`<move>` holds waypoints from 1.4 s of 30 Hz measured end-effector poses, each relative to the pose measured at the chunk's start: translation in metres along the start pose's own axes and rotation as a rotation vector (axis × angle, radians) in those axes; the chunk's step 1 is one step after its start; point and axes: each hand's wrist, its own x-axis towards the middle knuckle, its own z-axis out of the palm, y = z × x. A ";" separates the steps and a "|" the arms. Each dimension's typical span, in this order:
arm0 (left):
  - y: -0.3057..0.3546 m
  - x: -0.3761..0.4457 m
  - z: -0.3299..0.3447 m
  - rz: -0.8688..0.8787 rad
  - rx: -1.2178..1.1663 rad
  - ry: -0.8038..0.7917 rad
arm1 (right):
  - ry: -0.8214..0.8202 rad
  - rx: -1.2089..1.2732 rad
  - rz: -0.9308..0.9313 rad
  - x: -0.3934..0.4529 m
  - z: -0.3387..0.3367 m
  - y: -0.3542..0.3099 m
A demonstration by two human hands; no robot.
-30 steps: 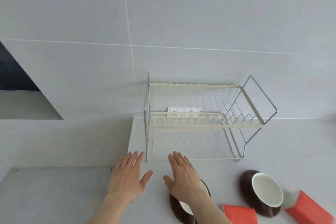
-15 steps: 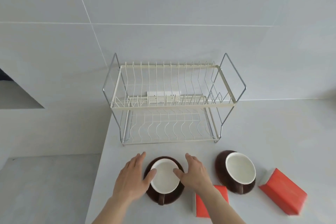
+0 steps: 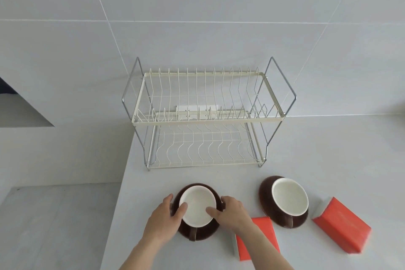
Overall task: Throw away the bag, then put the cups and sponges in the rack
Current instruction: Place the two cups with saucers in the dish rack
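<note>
A brown cup with a white inside sits on the white counter, its handle toward me. My left hand grips its left side and my right hand grips its right side, thumbs on the rim. A second brown cup stands to the right. One red sponge lies behind my right forearm, partly hidden; another red sponge lies at the far right. The two-tier wire rack stands empty against the wall. No bag is in view.
The counter's left edge drops to a lower grey surface. A tiled wall rises right behind the rack. A white socket plate shows through the rack's upper tier.
My view swung down and right onto the counter. Both hands moved from hovering open near the rack onto the left cup and closed around its sides.
</note>
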 end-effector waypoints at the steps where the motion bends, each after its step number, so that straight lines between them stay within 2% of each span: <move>1: 0.002 -0.001 0.000 -0.014 -0.019 -0.002 | 0.001 0.006 0.007 0.000 0.000 0.000; 9: 0.006 0.002 -0.005 -0.097 -0.184 -0.013 | 0.010 0.020 0.072 0.002 0.002 -0.010; 11: 0.025 0.009 -0.018 -0.074 -0.211 0.005 | 0.060 0.082 0.057 0.012 -0.011 -0.019; 16: 0.013 0.020 -0.019 -0.058 -0.296 -0.028 | 0.118 0.122 0.048 0.016 -0.016 -0.020; 23: 0.030 0.016 -0.039 -0.029 -0.480 0.013 | 0.173 0.233 -0.019 0.012 -0.034 -0.037; 31: 0.081 0.052 -0.075 0.076 -0.513 0.129 | 0.242 0.388 -0.086 0.048 -0.074 -0.089; 42: 0.101 0.138 -0.084 0.016 -0.410 0.236 | 0.234 0.486 -0.074 0.118 -0.082 -0.128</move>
